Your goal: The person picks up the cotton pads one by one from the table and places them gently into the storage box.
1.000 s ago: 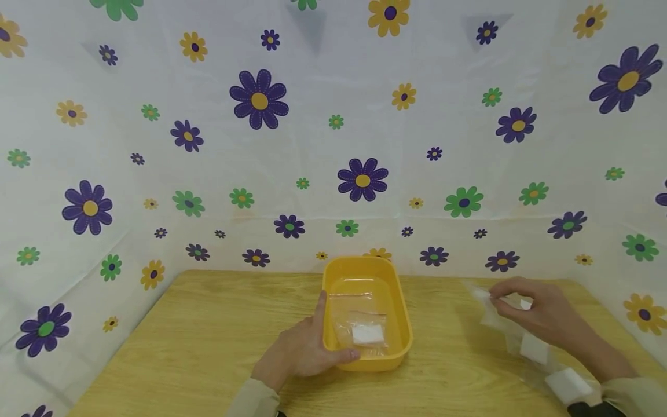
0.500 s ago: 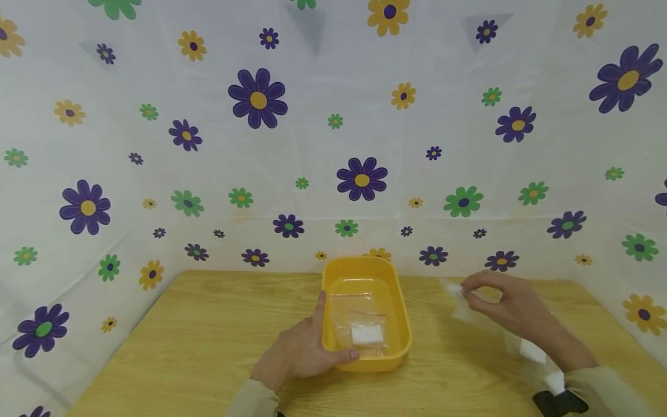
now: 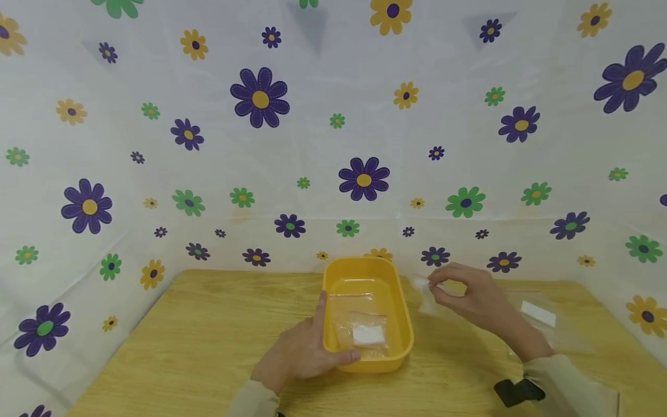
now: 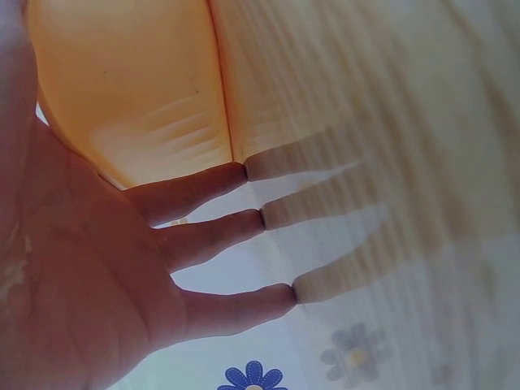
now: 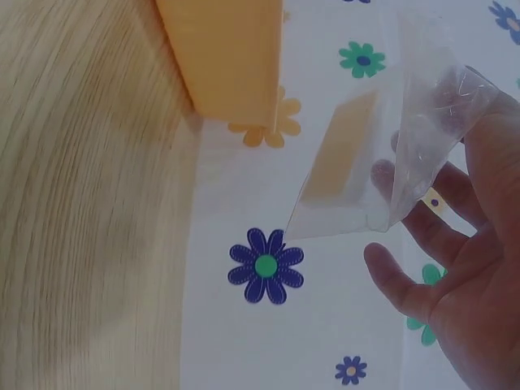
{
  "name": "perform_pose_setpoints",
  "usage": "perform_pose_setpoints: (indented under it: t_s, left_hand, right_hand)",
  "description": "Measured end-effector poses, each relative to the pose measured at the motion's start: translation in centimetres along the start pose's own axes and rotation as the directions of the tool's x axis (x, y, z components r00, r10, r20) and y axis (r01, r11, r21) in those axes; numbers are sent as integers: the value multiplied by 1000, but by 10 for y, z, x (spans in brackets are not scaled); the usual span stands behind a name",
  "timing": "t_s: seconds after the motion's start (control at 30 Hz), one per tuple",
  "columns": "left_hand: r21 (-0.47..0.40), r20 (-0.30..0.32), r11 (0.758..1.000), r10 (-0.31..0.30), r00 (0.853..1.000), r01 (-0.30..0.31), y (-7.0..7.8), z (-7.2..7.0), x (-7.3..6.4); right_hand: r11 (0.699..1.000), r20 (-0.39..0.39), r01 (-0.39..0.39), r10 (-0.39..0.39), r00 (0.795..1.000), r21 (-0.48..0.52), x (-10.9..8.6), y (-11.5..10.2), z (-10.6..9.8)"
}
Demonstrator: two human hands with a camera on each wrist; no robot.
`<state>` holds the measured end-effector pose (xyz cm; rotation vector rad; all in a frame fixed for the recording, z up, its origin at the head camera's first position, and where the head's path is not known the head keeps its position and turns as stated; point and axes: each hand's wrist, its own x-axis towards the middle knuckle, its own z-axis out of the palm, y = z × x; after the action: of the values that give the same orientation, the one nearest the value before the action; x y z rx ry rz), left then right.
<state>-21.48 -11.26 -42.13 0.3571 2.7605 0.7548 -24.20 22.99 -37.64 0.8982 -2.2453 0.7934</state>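
Observation:
A yellow plastic container (image 3: 406, 330) stands mid-table in the head view. My left hand (image 3: 302, 350) rests against its left side, thumb laid over the front rim. In the left wrist view three spread, straight fingers (image 4: 213, 230) touch the table beside the container wall. Inside lies a clear plastic bag with a white block (image 3: 368, 334); clear film shows behind it. My right hand (image 3: 474, 298) pinches the edge of another clear plastic bag (image 5: 357, 154), right of the container and apart from it. A pale rectangular piece shows in that bag in the right wrist view.
Farther right on the table lies a clear bag with a white block (image 3: 538, 313), partly behind my right forearm. A white flowered curtain (image 3: 312, 145) surrounds the wooden table (image 3: 224, 318) at the back and sides.
My right hand has moved left across the table toward the container, carrying the pinched bag. A bag on the right has come out from behind the forearm. The left hand stays put.

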Motion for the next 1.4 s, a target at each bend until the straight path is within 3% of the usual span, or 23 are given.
perform_pose_setpoints:
  t_s: [0.3,1.0,1.23,1.4]
  left_hand:
    - [3,-6,1000,6,1000,-6,-1,0,2]
    - [4,10,1000,2,1000,-2,-2,0,2]
    - [17,9,1000,5,1000,-6,-1,-1,2]
    - [22,5,1000,20,1000,-20,-1,-1,2]
  right_hand:
    - [999,35,-38,38,999,-7,13,-10,14]
    - [994,137,-66,54,989,90,39,-33,57]
    - [994,153,-95,88,984,44,42,-33,71]
    - [997,155,-70,65,986,27,45,-35,77]
